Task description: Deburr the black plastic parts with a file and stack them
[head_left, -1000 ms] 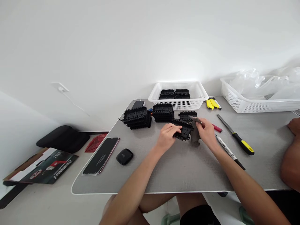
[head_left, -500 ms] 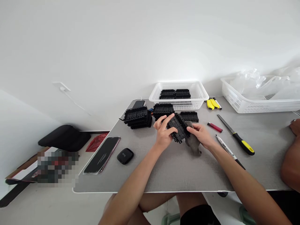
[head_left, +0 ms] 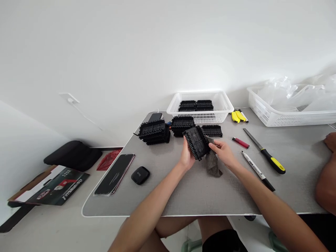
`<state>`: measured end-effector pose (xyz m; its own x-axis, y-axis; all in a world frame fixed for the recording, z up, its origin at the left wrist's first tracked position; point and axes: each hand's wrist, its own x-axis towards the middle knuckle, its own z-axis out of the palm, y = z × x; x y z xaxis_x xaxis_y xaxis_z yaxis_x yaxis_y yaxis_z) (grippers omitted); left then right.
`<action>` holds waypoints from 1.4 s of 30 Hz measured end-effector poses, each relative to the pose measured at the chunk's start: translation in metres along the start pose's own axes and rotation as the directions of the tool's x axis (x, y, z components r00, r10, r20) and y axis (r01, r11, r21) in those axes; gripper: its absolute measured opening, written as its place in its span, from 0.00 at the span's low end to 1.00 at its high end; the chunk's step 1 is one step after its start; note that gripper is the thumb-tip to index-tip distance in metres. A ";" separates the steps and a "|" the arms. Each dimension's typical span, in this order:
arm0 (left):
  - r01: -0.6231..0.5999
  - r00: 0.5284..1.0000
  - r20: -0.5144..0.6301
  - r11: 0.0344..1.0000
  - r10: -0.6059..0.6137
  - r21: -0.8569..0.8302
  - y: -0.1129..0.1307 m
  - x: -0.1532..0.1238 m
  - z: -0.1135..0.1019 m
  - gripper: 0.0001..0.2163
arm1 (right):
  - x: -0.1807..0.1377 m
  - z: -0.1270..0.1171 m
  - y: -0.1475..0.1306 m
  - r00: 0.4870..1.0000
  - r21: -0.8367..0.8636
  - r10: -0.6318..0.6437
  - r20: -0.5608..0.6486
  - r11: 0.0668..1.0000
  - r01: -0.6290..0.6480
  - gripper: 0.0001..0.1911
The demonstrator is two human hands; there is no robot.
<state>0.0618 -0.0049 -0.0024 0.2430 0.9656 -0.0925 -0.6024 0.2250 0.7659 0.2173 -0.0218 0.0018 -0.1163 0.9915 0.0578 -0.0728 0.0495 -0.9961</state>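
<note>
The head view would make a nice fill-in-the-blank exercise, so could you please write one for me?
The left hand supports a ribbed part colored ____.
The right hand holds a cloth colored ____.
Of the file and the lighter, the ____ lies nearer that hand.
The basket with plastic bags stands on the picture's ____ side.
Missing words: black; gray; lighter; right.

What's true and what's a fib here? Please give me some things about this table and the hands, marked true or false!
1. The left hand holds a black part. True.
2. The right hand holds the marker. False: the right hand holds a gray cloth, and the marker lies on the table.
3. The file has a black and yellow handle. True.
4. The clear bags are on the floor. False: the clear bags are in the right basket.
5. The left basket has black pieces inside. True.
</note>
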 end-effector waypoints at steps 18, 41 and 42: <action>0.309 0.951 0.070 0.924 -0.301 -0.223 0.011 -0.009 0.006 0.28 | -0.003 -0.009 0.003 0.793 -0.795 -0.605 0.073 0.445 0.412 0.24; 0.032 0.988 -0.147 0.986 -0.056 -0.163 0.031 0.002 -0.009 0.26 | -0.013 0.004 0.008 0.822 -0.819 -0.569 0.040 0.452 0.353 0.22; 0.061 0.985 -0.152 0.993 -0.077 -0.103 0.028 0.000 -0.006 0.26 | -0.010 0.001 0.007 0.794 -0.822 -0.608 0.005 0.450 0.349 0.22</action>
<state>0.0402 0.0022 0.0147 0.1697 0.9541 -0.2468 -0.6614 0.2959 0.6892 0.2173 -0.0313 -0.0060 -0.0530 0.7567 0.6516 0.7407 0.4675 -0.4826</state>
